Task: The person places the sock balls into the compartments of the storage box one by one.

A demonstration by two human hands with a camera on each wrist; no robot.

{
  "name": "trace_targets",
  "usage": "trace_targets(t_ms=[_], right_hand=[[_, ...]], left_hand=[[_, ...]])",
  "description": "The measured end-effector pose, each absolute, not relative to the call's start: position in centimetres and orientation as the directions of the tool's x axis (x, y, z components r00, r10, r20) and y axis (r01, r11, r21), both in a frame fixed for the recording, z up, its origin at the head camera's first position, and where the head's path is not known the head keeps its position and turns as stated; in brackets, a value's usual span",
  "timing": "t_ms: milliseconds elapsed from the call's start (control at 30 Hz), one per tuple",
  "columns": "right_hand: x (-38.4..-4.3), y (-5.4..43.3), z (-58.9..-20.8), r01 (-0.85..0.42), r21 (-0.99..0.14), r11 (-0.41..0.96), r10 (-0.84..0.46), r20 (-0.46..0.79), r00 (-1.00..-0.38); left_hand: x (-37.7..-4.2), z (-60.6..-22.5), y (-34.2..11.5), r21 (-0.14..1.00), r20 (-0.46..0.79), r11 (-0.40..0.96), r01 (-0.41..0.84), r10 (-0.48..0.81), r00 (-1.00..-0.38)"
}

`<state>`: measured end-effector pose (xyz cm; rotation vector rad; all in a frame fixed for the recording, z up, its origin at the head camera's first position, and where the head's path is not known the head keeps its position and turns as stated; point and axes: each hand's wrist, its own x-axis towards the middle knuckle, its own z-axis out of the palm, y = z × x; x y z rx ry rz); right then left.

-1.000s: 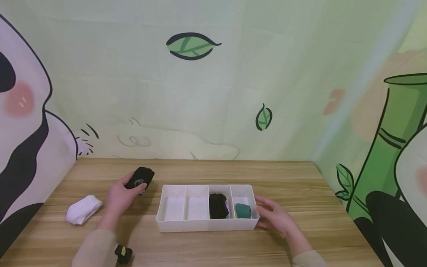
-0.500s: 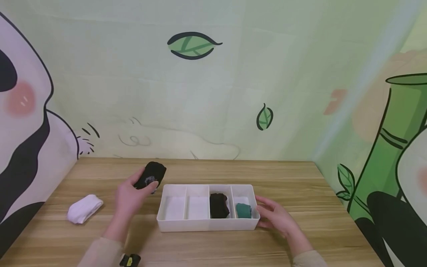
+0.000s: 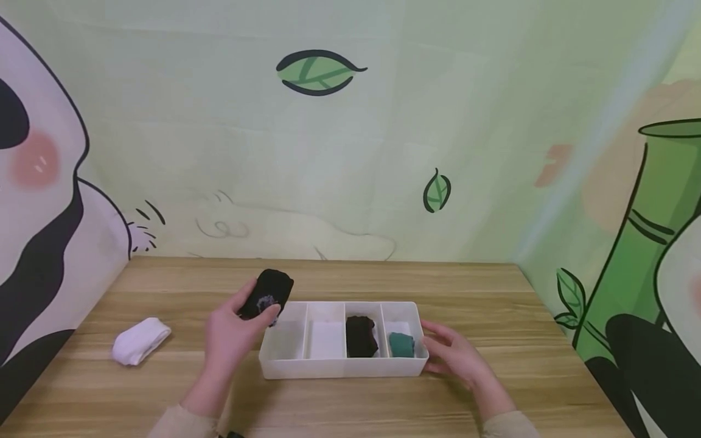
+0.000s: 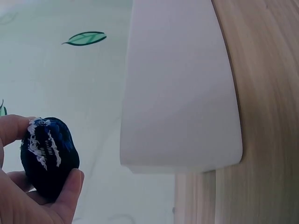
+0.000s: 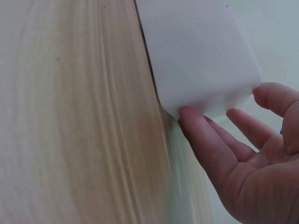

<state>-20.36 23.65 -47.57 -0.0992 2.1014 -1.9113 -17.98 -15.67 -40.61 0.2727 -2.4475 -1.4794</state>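
In our left hand (image 3: pixel 232 331) we hold a black roll (image 3: pixel 268 292) clamped between thumb and fingers, at the left end of the tray (image 3: pixel 345 368). The head view has it across the tray's back left corner, while the left wrist view shows it apart from the white side; how high it hangs over the rim we cannot fairly judge. Our right hand (image 3: pixel 451 353) is at the tray's right end, fingers spread apart from one another, their tips touching the end from the lower edge up to the rim. The tray lies lengthwise on the table (image 3: pixel 465 286), with four compartments in a row. White floor shows in the two left ones, giving us open room between their dividers. A dark roll (image 3: pixel 360 337) takes up much of the third, and a teal roll (image 3: pixel 402 345) sits toward the front edge of the fourth. Well left of the tray a white roll (image 3: pixel 141 342) rests on the wood. Behind the tray we have a strip of tabletop reaching to the back edge, where the backdrop (image 3: pixel 350 152) rises, and more wood opens out past our right hand.
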Motion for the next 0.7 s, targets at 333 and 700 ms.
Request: trace_targets(t_ms=[333, 700], right_hand=[[-20.4, 23.7, -47.7, 0.141, -0.984, 0.113, -0.251, -0.165, -0.954], [-20.2, 23.6, -47.6, 0.143, -0.982, 0.119, -0.244, -0.169, -0.955]], left_hand=[[-17.1, -41.1, -14.1, 0.909, 0.172, 0.416, 0.039, -0.287, -0.942], [-17.1, -42.0, -11.5, 0.918, 0.199, 0.39, 0.072, -0.296, -0.934]])
